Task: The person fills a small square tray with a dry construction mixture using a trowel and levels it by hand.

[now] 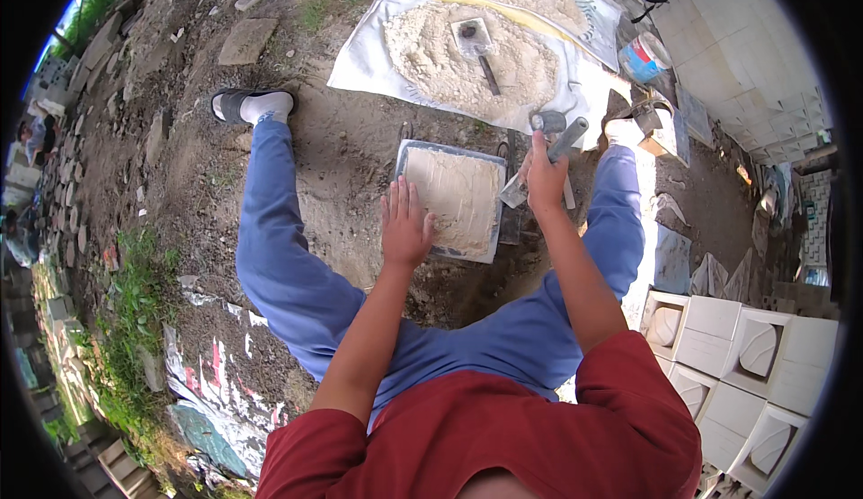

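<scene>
The frame [457,253] looks like dull grey metal, its fill [457,195] matt, smeared smooth in patches. Beyond the frame I see a sack [361,60], seemingly woven plastic, under rough, crumbly powder [418,54]. Right of the frame, the blocks [709,334] look smooth and matt; left of it, gritty earth [337,189].

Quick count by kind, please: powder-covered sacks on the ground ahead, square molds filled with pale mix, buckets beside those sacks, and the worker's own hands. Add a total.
Powder-covered sacks: 2 (near sack, far sack)
Filled square mold: 1
Bucket: 1
Hands: 2 (left hand, right hand)
Total: 6
</scene>
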A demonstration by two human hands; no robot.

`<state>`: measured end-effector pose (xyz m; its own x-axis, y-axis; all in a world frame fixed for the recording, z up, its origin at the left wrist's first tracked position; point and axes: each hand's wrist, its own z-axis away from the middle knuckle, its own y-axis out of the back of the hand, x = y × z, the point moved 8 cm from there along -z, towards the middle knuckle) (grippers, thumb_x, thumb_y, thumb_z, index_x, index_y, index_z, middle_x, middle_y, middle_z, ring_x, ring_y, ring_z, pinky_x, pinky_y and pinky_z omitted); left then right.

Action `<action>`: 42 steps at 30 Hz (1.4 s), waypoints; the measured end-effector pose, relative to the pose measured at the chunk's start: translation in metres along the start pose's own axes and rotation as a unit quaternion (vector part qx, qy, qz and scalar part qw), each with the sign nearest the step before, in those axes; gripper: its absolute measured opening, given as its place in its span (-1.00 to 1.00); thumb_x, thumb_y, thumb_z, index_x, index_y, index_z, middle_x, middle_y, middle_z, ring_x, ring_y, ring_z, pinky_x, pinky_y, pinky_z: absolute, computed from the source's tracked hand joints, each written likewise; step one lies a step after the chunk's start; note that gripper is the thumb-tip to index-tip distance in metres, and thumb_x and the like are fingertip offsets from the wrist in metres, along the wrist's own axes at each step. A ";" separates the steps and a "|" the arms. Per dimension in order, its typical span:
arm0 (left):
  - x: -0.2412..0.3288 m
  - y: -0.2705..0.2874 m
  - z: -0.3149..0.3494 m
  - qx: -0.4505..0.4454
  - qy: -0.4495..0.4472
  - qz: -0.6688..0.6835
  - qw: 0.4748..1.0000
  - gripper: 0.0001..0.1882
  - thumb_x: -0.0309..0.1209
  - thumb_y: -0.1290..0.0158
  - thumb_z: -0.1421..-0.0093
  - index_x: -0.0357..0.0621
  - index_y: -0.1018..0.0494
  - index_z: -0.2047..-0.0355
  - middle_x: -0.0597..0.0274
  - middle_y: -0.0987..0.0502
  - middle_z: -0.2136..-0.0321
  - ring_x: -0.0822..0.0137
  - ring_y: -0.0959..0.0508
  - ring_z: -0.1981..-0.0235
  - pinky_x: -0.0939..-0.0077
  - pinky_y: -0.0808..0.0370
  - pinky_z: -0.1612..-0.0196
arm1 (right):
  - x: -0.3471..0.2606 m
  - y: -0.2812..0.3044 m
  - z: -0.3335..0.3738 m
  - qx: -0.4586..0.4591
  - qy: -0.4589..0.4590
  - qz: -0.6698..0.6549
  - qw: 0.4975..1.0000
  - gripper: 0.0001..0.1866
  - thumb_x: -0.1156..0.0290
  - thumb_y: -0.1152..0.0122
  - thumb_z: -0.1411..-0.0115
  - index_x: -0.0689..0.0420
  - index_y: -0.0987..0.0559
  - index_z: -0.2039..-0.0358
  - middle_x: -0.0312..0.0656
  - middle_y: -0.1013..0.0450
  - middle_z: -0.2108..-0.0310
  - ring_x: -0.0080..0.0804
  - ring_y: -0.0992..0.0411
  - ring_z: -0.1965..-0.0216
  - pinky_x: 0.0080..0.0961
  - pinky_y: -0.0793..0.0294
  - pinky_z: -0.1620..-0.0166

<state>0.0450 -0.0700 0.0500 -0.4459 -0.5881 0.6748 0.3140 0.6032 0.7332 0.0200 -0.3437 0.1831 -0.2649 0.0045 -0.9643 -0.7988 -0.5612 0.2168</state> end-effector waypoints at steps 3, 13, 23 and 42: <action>0.005 0.018 -0.001 0.006 -0.023 -0.015 1.000 -0.17 -0.05 0.02 -0.41 -0.38 -0.08 -0.49 -0.21 -0.01 -0.54 -0.16 0.04 -0.57 -0.15 0.13 -0.55 | 0.038 0.022 -0.057 0.044 -0.005 0.212 0.976 -0.43 -0.03 -0.24 -0.40 0.27 -0.55 0.52 -0.12 -0.46 0.65 -0.28 -0.44 0.66 -0.21 -0.43 0.49; -0.031 0.066 0.056 -0.026 0.035 -0.069 0.997 -0.15 -0.02 0.00 -0.41 -0.35 -0.07 -0.50 -0.22 0.04 -0.55 -0.21 0.07 -0.57 -0.17 0.16 -0.55 | 0.204 -0.004 0.016 -0.114 -0.248 0.426 0.863 -0.30 -0.16 -0.16 -0.40 0.37 -0.59 0.44 0.07 -0.51 0.53 -0.01 -0.52 0.52 -0.08 -0.46 0.40; -0.032 0.103 0.029 0.035 0.031 -0.031 0.998 -0.32 -0.12 0.06 -0.47 -0.30 -0.20 -0.45 -0.18 -0.02 -0.54 -0.19 0.04 -0.57 -0.18 0.12 -0.54 | 0.115 -0.074 0.035 -0.268 0.048 0.510 0.816 -0.60 0.11 -0.16 -0.37 0.25 -0.65 0.31 0.11 -0.62 0.26 0.14 -0.59 0.16 0.01 -0.57 0.08; 0.080 0.095 0.115 -0.064 0.054 0.025 0.996 -0.34 -0.07 0.08 -0.43 -0.33 -0.30 -0.35 -0.21 -0.10 -0.50 -0.24 0.01 -0.55 -0.14 0.07 -0.55 | 0.102 -0.104 -0.049 -0.162 0.215 0.581 0.768 -0.52 0.17 -0.29 -0.31 0.29 -0.48 -0.06 0.17 -0.48 0.09 0.16 -0.56 0.07 0.01 -0.59 0.02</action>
<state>-0.0574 0.0020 0.1639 -0.3363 -0.6177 0.7109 0.4414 0.5634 0.6984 0.1030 -0.3252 0.0549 -0.4389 -0.8898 -0.1249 0.0366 -0.1566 0.9870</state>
